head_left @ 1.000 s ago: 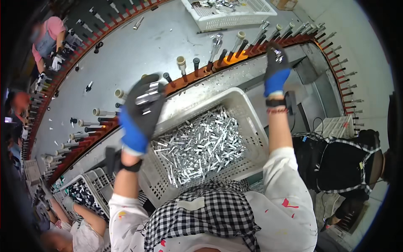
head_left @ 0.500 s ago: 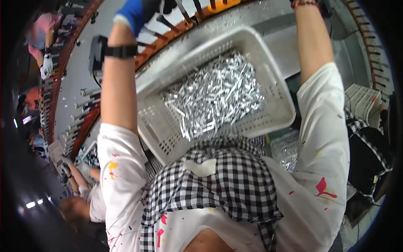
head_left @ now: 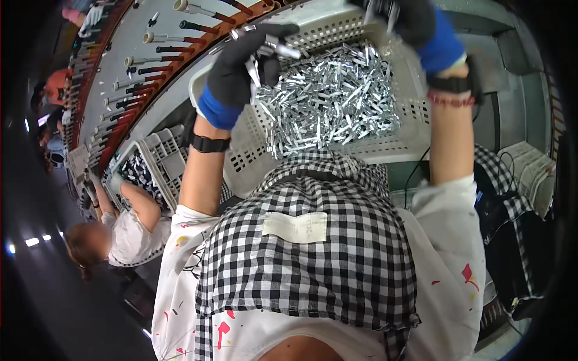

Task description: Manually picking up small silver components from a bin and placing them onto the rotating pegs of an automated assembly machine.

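Across the upper frame, the left hand (head_left: 250,63) and blurred right hand (head_left: 409,23) grip silvery pieces (head_left: 284,50) over the white basket (head_left: 415,117), set near the checked apron (head_left: 313,271) seemingly for easy reach.

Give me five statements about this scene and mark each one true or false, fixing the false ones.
1. The left hand holds metal pieces. True.
2. The right hand has metal pieces at its fingers too. True.
3. Both hands are bare. False: both wear dark gloves with blue cuffs.
4. A white basket is in front of the checked apron. True.
5. The basket contains only cloth. False: it contains a heap of small metal parts.
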Available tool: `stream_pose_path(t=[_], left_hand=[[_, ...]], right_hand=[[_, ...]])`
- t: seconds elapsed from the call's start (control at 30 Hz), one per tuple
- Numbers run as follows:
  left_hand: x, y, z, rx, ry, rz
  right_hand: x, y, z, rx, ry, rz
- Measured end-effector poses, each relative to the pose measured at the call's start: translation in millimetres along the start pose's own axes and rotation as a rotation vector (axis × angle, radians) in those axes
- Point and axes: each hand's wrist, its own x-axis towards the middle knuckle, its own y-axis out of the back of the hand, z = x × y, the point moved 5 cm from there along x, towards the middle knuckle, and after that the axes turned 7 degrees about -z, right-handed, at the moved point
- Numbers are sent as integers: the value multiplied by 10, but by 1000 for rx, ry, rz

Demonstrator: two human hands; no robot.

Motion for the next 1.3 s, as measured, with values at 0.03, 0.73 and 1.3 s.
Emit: stream_pose_path(t=[0.03, 0.73, 1.3], left_hand=[[-49, 27, -183, -169, 49, 39], [-576, -265, -513, -811, 130, -409], [-1149, 717, -1176, 695, 712, 42]], right_hand=[[-292, -220, 283, 412, -269, 73], [-1258, -1347, -604, 777, -681, 191], [-1660, -1180, -150, -419, -1091, -187]])
